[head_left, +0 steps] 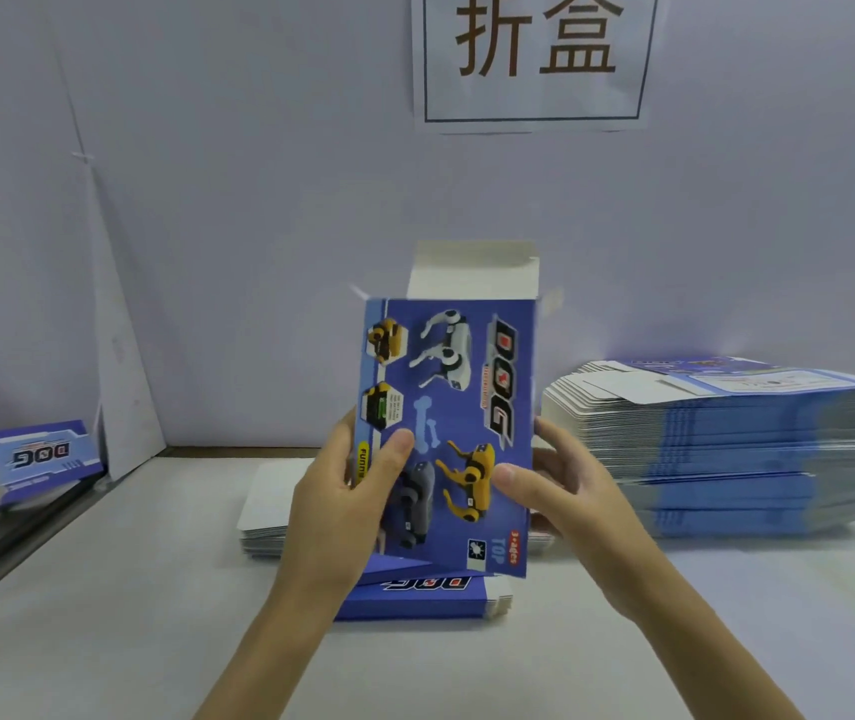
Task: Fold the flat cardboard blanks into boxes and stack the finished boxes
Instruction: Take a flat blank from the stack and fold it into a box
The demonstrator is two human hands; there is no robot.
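Blue box [459,407] held upright over the table [103,615], printed face to camera, white top flap open; left hand [342,501] grips its left edge, thumb on front; right hand [571,491] grips its right edge likewise; another blue box [415,597] lies flat just below; tall blank stack [737,449] on the right; low white-faced stack [264,511] behind the hands.

Front left: bare tabletop [103,589], open for a pass.
Right: tall stack of flat blanks [726,449] walls off that side.
Centre: upright box [446,433] gripped by left hand [347,491] and right hand [565,491], above a lying box [415,597]; low stack [264,506] just behind.
Far left: finished box [41,459], apparently beyond a dark rail [25,532].
Back: wall [259,252] close behind.
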